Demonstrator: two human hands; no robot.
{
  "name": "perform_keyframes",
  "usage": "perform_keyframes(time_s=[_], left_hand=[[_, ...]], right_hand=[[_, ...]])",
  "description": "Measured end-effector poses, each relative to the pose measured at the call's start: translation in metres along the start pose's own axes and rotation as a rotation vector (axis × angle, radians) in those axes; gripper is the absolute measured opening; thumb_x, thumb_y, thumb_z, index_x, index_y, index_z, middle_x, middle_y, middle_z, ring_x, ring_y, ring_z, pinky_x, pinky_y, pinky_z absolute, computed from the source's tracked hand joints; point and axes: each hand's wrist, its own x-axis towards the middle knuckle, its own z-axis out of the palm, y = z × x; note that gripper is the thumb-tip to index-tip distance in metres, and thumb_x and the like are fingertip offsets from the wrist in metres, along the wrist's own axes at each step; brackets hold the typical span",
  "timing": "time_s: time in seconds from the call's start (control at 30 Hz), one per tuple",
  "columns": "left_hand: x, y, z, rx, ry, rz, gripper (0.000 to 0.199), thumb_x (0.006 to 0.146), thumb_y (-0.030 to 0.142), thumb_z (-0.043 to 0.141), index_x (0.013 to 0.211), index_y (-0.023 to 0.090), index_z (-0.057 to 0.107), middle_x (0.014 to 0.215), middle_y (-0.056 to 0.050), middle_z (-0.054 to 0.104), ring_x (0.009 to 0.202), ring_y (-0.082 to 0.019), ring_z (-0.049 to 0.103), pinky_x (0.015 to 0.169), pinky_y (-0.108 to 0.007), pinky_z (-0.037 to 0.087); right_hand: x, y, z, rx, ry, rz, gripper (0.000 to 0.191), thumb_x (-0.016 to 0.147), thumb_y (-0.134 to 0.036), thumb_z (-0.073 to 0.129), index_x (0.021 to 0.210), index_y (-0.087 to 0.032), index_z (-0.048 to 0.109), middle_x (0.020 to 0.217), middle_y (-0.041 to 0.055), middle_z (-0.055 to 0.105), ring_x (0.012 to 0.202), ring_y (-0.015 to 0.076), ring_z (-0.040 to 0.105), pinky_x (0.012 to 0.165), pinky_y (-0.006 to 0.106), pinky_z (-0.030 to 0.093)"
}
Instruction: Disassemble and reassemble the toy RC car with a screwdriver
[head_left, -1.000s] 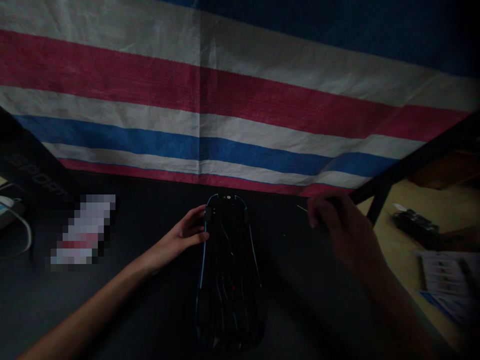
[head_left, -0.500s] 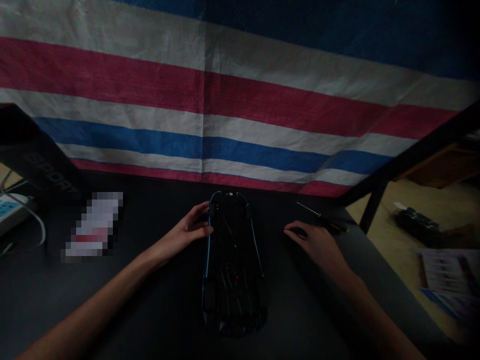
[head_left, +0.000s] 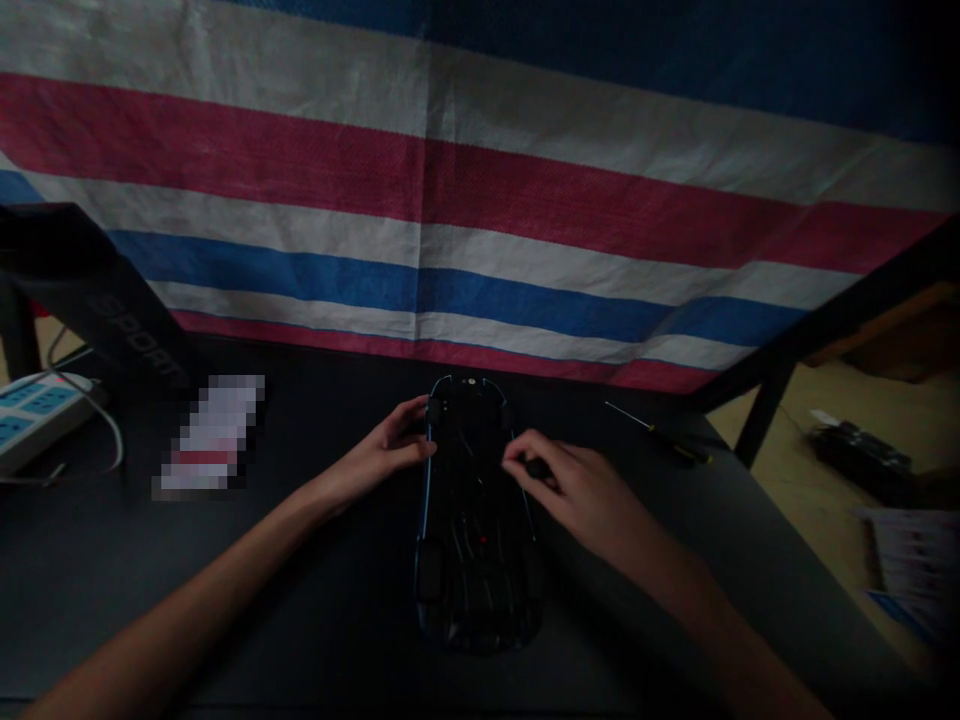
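Observation:
A dark toy car (head_left: 469,510) with blue edging lies upside down on the black table, its wheels and underside facing up. My left hand (head_left: 386,450) grips the car's left side near the far end, thumb on the edge. Over the car's right edge, my right hand (head_left: 562,480) is closed, thumb and forefinger pinched together; whatever they hold, if anything, is too small and dark to make out. A screwdriver (head_left: 660,436) with a thin metal shaft and a dark handle with yellow parts lies beyond my right hand.
A white power strip (head_left: 52,410) with a cable sits at the left edge. Near it are a dark object marked SPORT (head_left: 135,335) and a blurred-out pale item (head_left: 214,430). A striped tarp (head_left: 480,200) hangs behind the table (head_left: 330,590). Dark objects lie on the floor at right.
My right hand has moved left from the table beside the car to its right edge. My left hand stays on the car. The view has shifted slightly.

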Motion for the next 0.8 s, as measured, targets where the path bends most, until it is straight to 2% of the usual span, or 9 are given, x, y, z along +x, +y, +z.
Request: perform_keyframes(time_s=[0.07, 0.17, 0.3, 0.47, 0.53, 0.63, 0.73, 0.8], left_hand=[[0.0, 0.0, 0.0, -0.008, -0.005, 0.01, 0.07, 0.089, 0.032, 0.077, 0.152, 0.03, 0.047, 0.166, -0.009, 0.039, 0.142, -0.032, 0.049, 0.121, -0.052, 0.035], [-0.002, -0.001, 0.0, -0.05, -0.006, 0.009, 0.074, 0.086, 0.031, 0.08, 0.152, 0.029, 0.047, 0.165, -0.011, 0.039, 0.139, -0.033, 0.052, 0.119, -0.052, 0.037], [-0.002, -0.003, -0.001, -0.078, 0.003, 0.011, 0.074, 0.083, 0.027, 0.082, 0.15, 0.028, 0.05, 0.164, -0.012, 0.041, 0.139, -0.033, 0.053, 0.119, -0.051, 0.036], [-0.001, -0.006, -0.002, -0.073, 0.006, 0.016, 0.072, 0.083, 0.027, 0.081, 0.149, 0.028, 0.051, 0.164, -0.013, 0.041, 0.138, -0.034, 0.053, 0.118, -0.052, 0.037], [-0.001, -0.006, -0.002, -0.076, 0.003, 0.012, 0.075, 0.083, 0.028, 0.082, 0.15, 0.028, 0.05, 0.164, -0.012, 0.042, 0.139, -0.033, 0.052, 0.119, -0.052, 0.036], [-0.002, -0.004, -0.001, -0.08, 0.003, 0.002, 0.076, 0.084, 0.031, 0.082, 0.151, 0.028, 0.048, 0.164, -0.011, 0.041, 0.14, -0.033, 0.051, 0.121, -0.052, 0.035], [-0.003, -0.002, 0.0, -0.054, 0.015, -0.005, 0.074, 0.085, 0.031, 0.081, 0.152, 0.029, 0.048, 0.165, -0.01, 0.04, 0.138, -0.031, 0.052, 0.121, -0.052, 0.035], [-0.004, -0.001, 0.0, -0.044, 0.019, -0.01, 0.074, 0.085, 0.031, 0.081, 0.152, 0.03, 0.048, 0.164, -0.01, 0.041, 0.136, -0.031, 0.053, 0.12, -0.052, 0.035]], right_hand=[[0.017, -0.028, 0.005, -0.027, -0.04, -0.137, 0.008, 0.104, -0.026, 0.056, 0.107, -0.025, 0.064, 0.1, 0.0021, 0.075, 0.089, 0.0182, 0.073, 0.076, 0.03, 0.053], [0.038, -0.048, 0.016, -0.154, -0.045, -0.28, 0.007, 0.103, -0.024, 0.059, 0.105, -0.023, 0.066, 0.097, 0.004, 0.075, 0.089, 0.0209, 0.071, 0.08, 0.035, 0.053], [0.05, -0.051, 0.023, -0.258, -0.074, -0.376, 0.01, 0.104, -0.023, 0.057, 0.106, -0.021, 0.067, 0.102, 0.0062, 0.075, 0.09, 0.0219, 0.07, 0.082, 0.038, 0.053], [0.052, -0.052, 0.018, -0.299, -0.113, -0.41, 0.01, 0.104, -0.024, 0.058, 0.11, -0.022, 0.065, 0.106, 0.0054, 0.075, 0.096, 0.0227, 0.07, 0.086, 0.039, 0.053], [0.052, -0.054, 0.015, -0.289, -0.127, -0.382, 0.011, 0.104, -0.027, 0.059, 0.111, -0.021, 0.065, 0.108, 0.0069, 0.075, 0.099, 0.0244, 0.07, 0.087, 0.04, 0.053], [0.051, -0.057, 0.008, -0.142, -0.104, -0.235, 0.014, 0.107, -0.031, 0.053, 0.113, -0.021, 0.062, 0.11, 0.0076, 0.073, 0.1, 0.0244, 0.071, 0.087, 0.04, 0.053], [0.048, -0.056, 0.003, 0.145, 0.011, -0.094, 0.015, 0.11, -0.03, 0.045, 0.113, -0.024, 0.059, 0.108, 0.0035, 0.071, 0.098, 0.0192, 0.07, 0.087, 0.036, 0.051], [0.047, -0.055, 0.002, 0.317, 0.097, -0.05, 0.016, 0.11, -0.034, 0.044, 0.109, -0.025, 0.057, 0.1, 0.0012, 0.07, 0.09, 0.0163, 0.068, 0.082, 0.032, 0.051]])
